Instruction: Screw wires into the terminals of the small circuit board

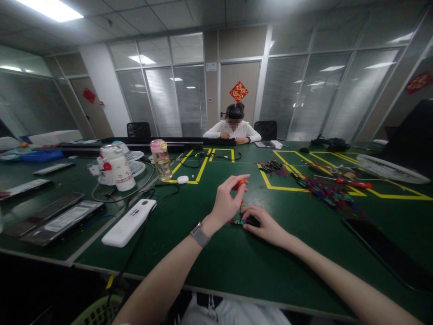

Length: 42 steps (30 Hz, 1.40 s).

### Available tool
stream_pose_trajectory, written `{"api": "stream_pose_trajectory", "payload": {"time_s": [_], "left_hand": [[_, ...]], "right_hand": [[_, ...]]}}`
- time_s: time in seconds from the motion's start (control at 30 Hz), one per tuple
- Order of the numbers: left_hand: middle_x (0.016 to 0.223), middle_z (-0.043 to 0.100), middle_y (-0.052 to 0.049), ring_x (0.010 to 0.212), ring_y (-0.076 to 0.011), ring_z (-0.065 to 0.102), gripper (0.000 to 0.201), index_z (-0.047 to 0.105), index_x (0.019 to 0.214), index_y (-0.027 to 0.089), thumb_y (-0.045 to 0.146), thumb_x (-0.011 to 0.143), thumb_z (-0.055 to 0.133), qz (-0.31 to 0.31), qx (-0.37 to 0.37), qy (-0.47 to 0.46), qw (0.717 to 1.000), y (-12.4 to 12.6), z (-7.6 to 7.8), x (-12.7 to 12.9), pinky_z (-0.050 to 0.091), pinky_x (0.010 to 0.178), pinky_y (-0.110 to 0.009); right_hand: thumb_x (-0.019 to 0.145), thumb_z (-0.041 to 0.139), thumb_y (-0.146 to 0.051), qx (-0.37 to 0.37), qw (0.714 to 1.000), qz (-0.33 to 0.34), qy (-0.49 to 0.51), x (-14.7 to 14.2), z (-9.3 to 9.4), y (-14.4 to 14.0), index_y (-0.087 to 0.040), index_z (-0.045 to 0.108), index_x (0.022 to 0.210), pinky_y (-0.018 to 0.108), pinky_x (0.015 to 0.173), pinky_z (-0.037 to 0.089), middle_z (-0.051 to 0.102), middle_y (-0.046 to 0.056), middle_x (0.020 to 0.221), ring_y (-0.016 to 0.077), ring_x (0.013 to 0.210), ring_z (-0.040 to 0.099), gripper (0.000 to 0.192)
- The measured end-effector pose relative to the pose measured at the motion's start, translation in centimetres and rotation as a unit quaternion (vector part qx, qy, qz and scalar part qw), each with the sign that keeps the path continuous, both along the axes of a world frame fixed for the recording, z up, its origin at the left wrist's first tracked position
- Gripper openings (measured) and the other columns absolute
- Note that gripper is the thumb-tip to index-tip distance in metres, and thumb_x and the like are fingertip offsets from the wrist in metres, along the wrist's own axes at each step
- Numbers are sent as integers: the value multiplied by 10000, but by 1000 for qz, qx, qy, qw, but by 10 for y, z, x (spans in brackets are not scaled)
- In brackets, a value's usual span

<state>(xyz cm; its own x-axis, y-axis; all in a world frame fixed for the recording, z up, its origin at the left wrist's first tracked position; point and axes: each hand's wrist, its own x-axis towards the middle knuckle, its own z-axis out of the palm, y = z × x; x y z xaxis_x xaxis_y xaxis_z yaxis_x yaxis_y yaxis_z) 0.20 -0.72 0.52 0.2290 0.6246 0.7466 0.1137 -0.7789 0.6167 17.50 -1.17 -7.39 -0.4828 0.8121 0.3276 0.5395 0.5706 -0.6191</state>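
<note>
My left hand [228, 201], with a watch on its wrist, is closed round a small screwdriver with an orange handle [241, 183]. The tool stands nearly upright, its lower end over a small green circuit board [238, 222] on the green table. Fingers of my left hand cover part of the handle. My right hand [265, 224] rests on the table with thumb and fingers bent at the board's right end, pinching it. Thin red and blue wires show beside the board. Exactly where the screwdriver's tip meets it is too small to make out.
Wired circuit boards [329, 192] lie heaped at right, with a red-handled tool [353, 182] behind them. A dark flat panel [385, 253] lies near right. A white power bank-like case [130, 222], bottle [161, 160] and cables stand left. Opposite sits a person [233, 128].
</note>
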Motion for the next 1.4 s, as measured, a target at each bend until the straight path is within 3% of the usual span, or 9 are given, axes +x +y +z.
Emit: {"api": "stream_pose_trajectory", "payload": {"time_s": [0.2,0.27,0.47,0.73,0.9,0.97,1.23,1.3,1.4], "left_hand": [[797,537,-8,732,-128,530,96,681,874,182,259,819,672,115,57,12,992,-1,1,0,459,702,-259],[835,534,-15,751,-132,533,146,675,914,184,302,829,662,110,51,18,993,-1,0,0,462,712,-262],[1030,585,-62,884,-148,588,314,561,1212,206,220,978,352,27,30,43,998,-1,-1,-1,481,822,-296],[809,550,-14,740,-134,535,124,662,864,175,294,826,666,134,70,39,988,1,2,-4,463,709,-262],[1050,617,-68,855,-137,623,282,595,1157,194,266,972,394,34,9,20,999,0,0,-3,506,759,-267],[1087,624,-72,831,-126,645,307,547,1233,200,251,973,391,5,-1,12,1000,0,-2,-1,519,759,-262],[786,543,-8,699,-118,519,156,676,881,174,316,817,679,117,81,29,989,0,-3,1,459,670,-239],[809,550,-16,728,-125,530,181,673,960,182,325,876,601,110,73,37,990,1,-2,-1,468,703,-253],[986,600,-56,847,-136,591,301,581,1205,201,257,970,402,48,35,37,998,2,-4,-2,496,772,-273]], "right_hand": [[793,631,-257,4,1000,3,0,1,-2,1,-212,632,868,520,1064,288,623,69,1115,249,1118,555,88],[788,636,-257,5,1000,1,2,1,-2,1,-211,632,859,523,1064,288,627,68,1109,251,1113,558,85],[786,636,-253,1,1000,-1,4,-1,0,0,-207,633,853,527,1057,295,630,77,1106,251,1097,564,81],[784,634,-248,-3,1000,0,5,-1,3,-1,-206,630,844,534,1059,296,632,80,1103,259,1112,562,74],[792,633,-259,-5,1000,-2,-5,-1,3,-1,-206,631,854,533,1074,271,630,77,1109,255,1110,561,81],[791,633,-253,-5,1000,-1,-4,0,3,-1,-205,628,855,528,1073,275,626,78,1115,253,1112,559,80],[780,640,-237,-1,1000,-1,-4,-1,1,0,-197,627,856,525,1063,286,626,81,1111,253,1103,563,88],[782,637,-236,2,1000,0,-4,-1,2,0,-197,628,857,525,1059,290,630,82,1101,254,1098,565,85],[789,629,-235,5,1000,4,-4,0,2,0,-200,630,853,526,1059,288,634,81,1091,253,1086,570,73]]}}
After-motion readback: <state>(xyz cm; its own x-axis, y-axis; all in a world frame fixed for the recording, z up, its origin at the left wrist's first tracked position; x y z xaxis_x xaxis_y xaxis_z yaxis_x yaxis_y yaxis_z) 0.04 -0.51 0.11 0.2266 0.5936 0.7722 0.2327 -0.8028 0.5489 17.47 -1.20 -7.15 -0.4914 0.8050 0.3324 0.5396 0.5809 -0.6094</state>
